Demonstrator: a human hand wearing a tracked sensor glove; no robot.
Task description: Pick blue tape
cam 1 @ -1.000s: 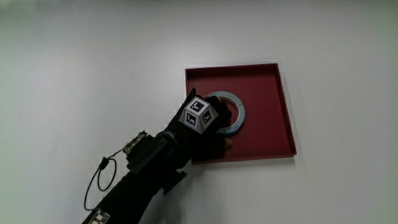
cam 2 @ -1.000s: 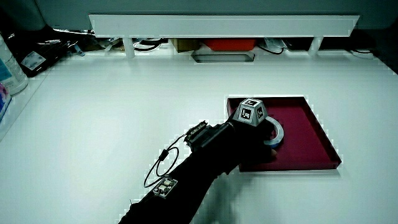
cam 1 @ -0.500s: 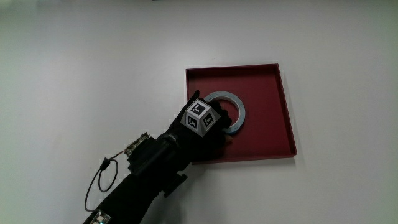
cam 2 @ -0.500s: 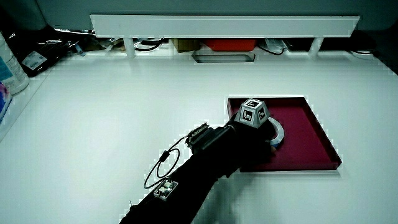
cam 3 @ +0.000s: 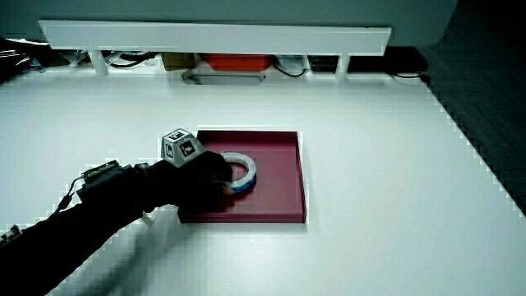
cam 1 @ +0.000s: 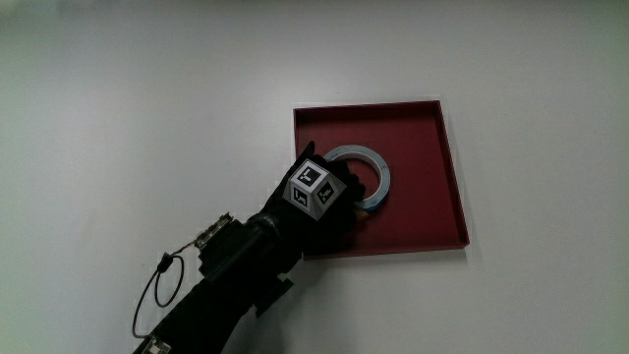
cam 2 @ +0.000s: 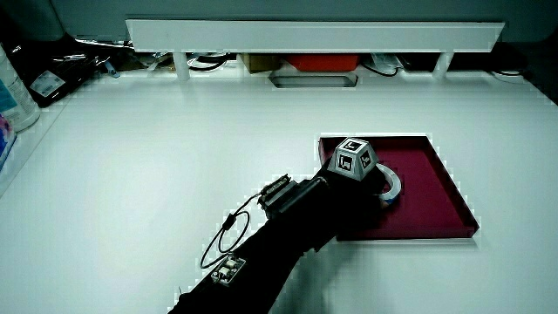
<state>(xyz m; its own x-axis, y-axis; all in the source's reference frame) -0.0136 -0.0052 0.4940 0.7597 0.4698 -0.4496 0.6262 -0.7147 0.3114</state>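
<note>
The blue tape (cam 1: 379, 169), a pale blue ring, lies in a shallow dark red tray (cam 1: 425, 126) on the white table. The hand (cam 1: 340, 203) rests over the part of the ring nearest the person, fingers curled around its rim. A patterned cube (cam 1: 312, 184) sits on the back of the hand. Both side views show the same grip: the tape (cam 2: 395, 185) peeks out past the hand (cam 2: 359, 190), and the tape (cam 3: 247, 167) shows most of its ring in the tray (cam 3: 279, 185) beside the hand (cam 3: 207, 177). The fingertips are hidden under the glove and ring.
A low white partition (cam 2: 314, 35) runs along the table's edge farthest from the person, with cables and small items under it. A bottle (cam 2: 12, 87) stands at the table's edge. A thin cable loop (cam 1: 157, 285) hangs from the forearm.
The hand has settled a little closer onto the tape and its fingers have tightened on the rim. The ring has shifted slightly within the tray.
</note>
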